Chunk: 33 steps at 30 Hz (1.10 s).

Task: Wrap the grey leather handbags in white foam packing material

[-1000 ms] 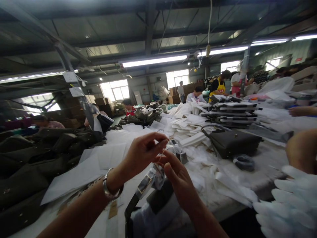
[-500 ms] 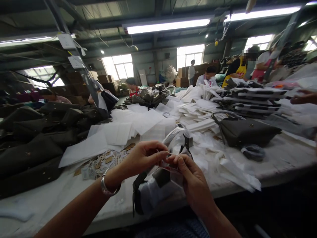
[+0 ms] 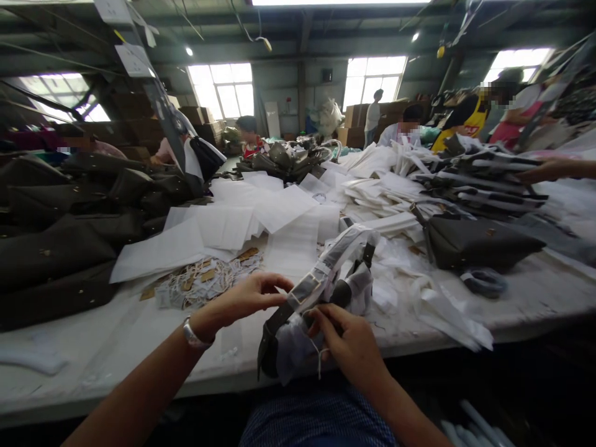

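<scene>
Before me at the table's front edge is a dark bag strap (image 3: 279, 316) with a rectangular metal buckle, partly wrapped in clear plastic. Dark bag parts and white wrapping lie beneath and behind it. My left hand (image 3: 254, 298) is at the strap's left side, thumb and fingers apart, fingertips at its edge. Fingers of my right hand (image 3: 347, 332) are pinched together just right of the strap. A thin white string (image 3: 320, 357) hangs down from them; what else they grip is hidden. Left of the strap lies a pile of strung tags (image 3: 200, 282).
White foam sheets (image 3: 209, 230) spread behind the tags. Dark bags (image 3: 51, 248) are heaped at left. Another dark bag (image 3: 479, 239) and a coiled roll (image 3: 484, 282) lie at right. A co-worker's hand (image 3: 540, 171) reaches toward stacked dark pieces (image 3: 484, 180).
My hands were together, pulling a thin white string between them. Now they are apart: the left has moved to the strap's left side, the right lower with the string hanging. The view has tilted down.
</scene>
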Motion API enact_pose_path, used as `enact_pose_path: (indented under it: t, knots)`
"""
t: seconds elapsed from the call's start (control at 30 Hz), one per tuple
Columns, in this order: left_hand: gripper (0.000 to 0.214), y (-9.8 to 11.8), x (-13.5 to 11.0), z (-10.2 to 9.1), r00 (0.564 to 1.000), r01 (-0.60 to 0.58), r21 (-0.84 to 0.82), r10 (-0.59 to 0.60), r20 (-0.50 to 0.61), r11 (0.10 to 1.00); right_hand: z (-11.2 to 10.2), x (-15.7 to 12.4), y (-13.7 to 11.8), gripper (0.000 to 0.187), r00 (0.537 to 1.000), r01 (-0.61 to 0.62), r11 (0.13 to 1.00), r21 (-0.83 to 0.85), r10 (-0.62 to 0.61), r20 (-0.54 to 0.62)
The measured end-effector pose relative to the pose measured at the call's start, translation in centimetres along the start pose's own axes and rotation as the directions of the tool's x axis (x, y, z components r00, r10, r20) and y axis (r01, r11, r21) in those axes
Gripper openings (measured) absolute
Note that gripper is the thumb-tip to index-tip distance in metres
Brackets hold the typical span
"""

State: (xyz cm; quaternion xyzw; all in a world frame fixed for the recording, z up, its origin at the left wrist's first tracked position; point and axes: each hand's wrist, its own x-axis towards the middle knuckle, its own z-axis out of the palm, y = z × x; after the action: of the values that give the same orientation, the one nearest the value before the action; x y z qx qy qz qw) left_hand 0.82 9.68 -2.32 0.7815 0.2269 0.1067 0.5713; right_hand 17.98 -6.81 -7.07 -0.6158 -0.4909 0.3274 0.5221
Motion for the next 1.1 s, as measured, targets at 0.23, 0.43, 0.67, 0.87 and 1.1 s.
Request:
enact_pose_path:
  t: [0.23,0.43,0.67,0.87,1.1]
  knots:
    - [0.029,-0.4,0.8,1.3,0.985,-0.017,-0.204,0.051,0.162,0.979,1.9,1.9,-1.0,0.023,0.993,0.094,0.995,-0.028,-0.096,-0.066]
    - [0.037,-2.4,-1.3,0.6,0.993,0.015,-0.459,-0.068,-0.099,0.888,0.4,0.5,-0.3,0.035,0.99,0.132,0.991,-0.034,-0.13,0.059]
    - [0.027,-3.2,-3.8,2.8,0.949,-0.189,-0.758,-0.081,-0.304,0.625,-0.6,-2.1,0.9,0.032,0.965,0.262,0.946,-0.192,-0.257,0.051]
    - [0.043,-3.4,-3.1,4.4,0.908,-0.283,-0.66,-0.028,-0.418,0.696,-0.3,-2.6,-1.6,0.005,0.919,0.369,0.921,-0.127,-0.382,-0.096]
    - [0.048,-3.3,-2.1,4.0,0.874,-0.273,-0.449,0.025,-0.485,0.851,2.0,0.3,-3.1,0.043,0.942,0.331,0.925,0.187,-0.313,-0.122]
